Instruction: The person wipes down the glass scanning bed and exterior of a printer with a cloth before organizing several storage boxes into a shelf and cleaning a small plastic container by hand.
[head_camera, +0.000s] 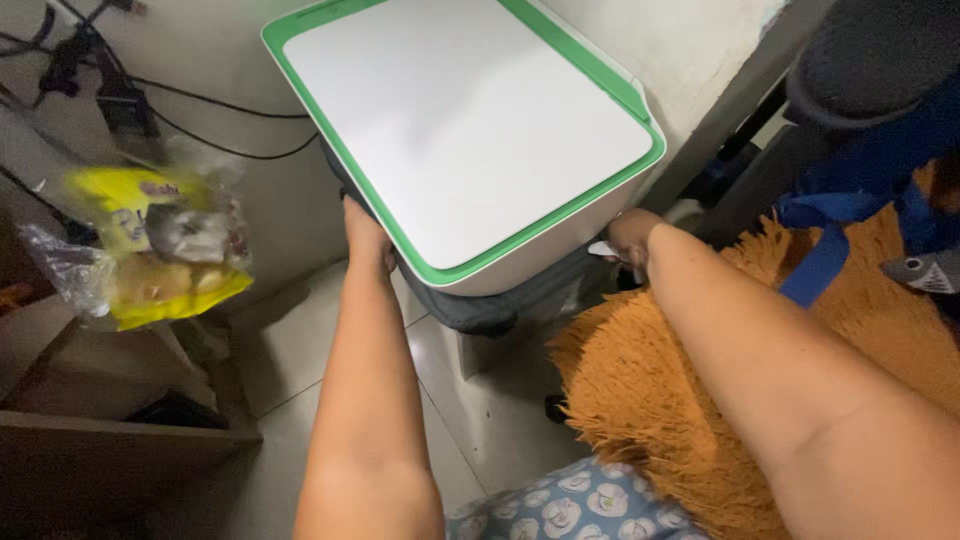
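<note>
Smooth white plastic on the printer (470, 120), a flat boxy lid with a bright green border, grey body beneath. Left hand (366, 235) pressed against its near left side, right hand (632, 237) at the near right corner, both gripping it, fingers mostly hidden under the edge. Printer sits above a pale tiled floor (300, 340), close to a light wall strung with black cables (150, 100). Shaggy orange rug (640, 400) on the right. Crinkled yellow snack bag (150, 250) at left, above a dark wooden shelf (120, 440).
</note>
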